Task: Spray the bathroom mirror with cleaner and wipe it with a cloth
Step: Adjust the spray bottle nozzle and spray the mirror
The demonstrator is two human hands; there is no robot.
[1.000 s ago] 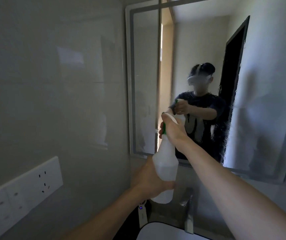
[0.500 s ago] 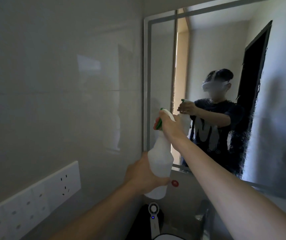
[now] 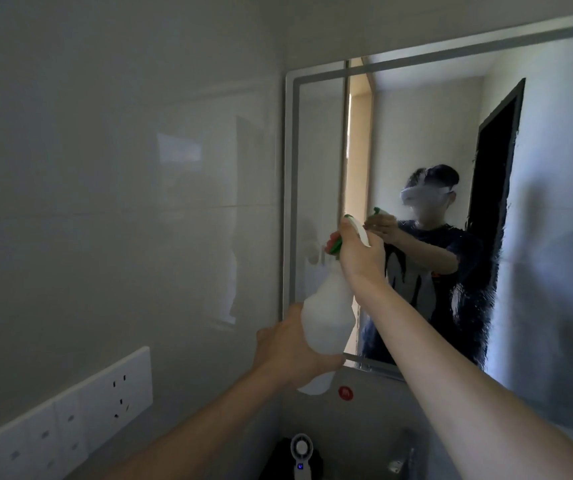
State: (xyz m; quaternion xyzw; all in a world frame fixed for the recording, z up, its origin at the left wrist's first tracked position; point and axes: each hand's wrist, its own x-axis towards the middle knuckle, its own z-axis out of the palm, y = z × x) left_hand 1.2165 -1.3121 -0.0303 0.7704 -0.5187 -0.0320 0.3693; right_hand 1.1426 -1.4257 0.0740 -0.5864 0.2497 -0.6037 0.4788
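Careful: the spray bottle [image 3: 326, 320] is held in front of the lower left corner of the mirror [image 3: 316, 168], so a squeeze here may land on frame or tile, and overspray drifting left could reach the wall sockets [image 3: 120, 393]. Aim inward. Your left hand [image 3: 288, 351] grips the bottle's lower body, fingers wrapped round it; your right hand [image 3: 357, 254] is over the head, fingers curled on the green trigger [image 3: 334, 247]. Both arms reach forward. No cloth in view.
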